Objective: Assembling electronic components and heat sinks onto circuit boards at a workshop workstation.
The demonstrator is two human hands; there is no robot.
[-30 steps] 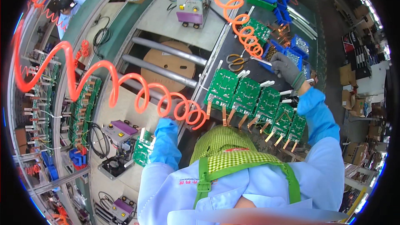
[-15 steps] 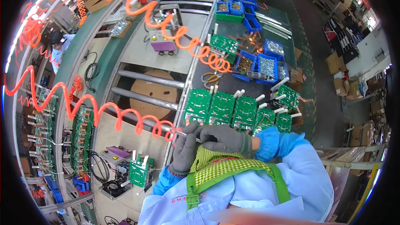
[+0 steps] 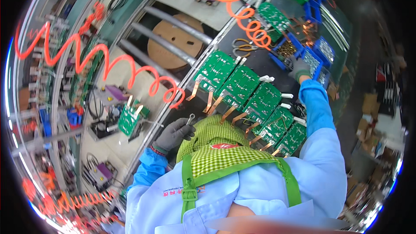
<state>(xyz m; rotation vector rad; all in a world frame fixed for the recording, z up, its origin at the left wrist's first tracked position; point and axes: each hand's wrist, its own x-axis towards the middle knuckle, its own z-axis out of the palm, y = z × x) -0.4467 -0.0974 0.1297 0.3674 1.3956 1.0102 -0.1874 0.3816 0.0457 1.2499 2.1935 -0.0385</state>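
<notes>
My left hand (image 3: 172,135), in a grey glove, is closed around a small metal ring spanner (image 3: 191,118), whose ring end sticks up past the fingers. It is beside the bench's near left edge, next to my green checked apron (image 3: 212,141). My right hand (image 3: 300,68), also gloved, is stretched out to the blue bin of silver small parts (image 3: 312,59); its fingers are too hidden to read. Between my hands stand several green circuit boards (image 3: 241,86) in a slanting row, with copper strips (image 3: 215,105) at their near edges.
Pliers (image 3: 243,47) lie beyond the boards, near an orange coiled hose (image 3: 253,27). A blue bin of brass-coloured parts (image 3: 286,47) stands beside the silver ones. Another coiled hose (image 3: 154,84) hangs at the left, above a conveyor with metal rollers (image 3: 167,43).
My hands were together in front of the apron; now they are apart. The right has reached forward to the bins, the left has drawn back with the spanner. The view has turned.
</notes>
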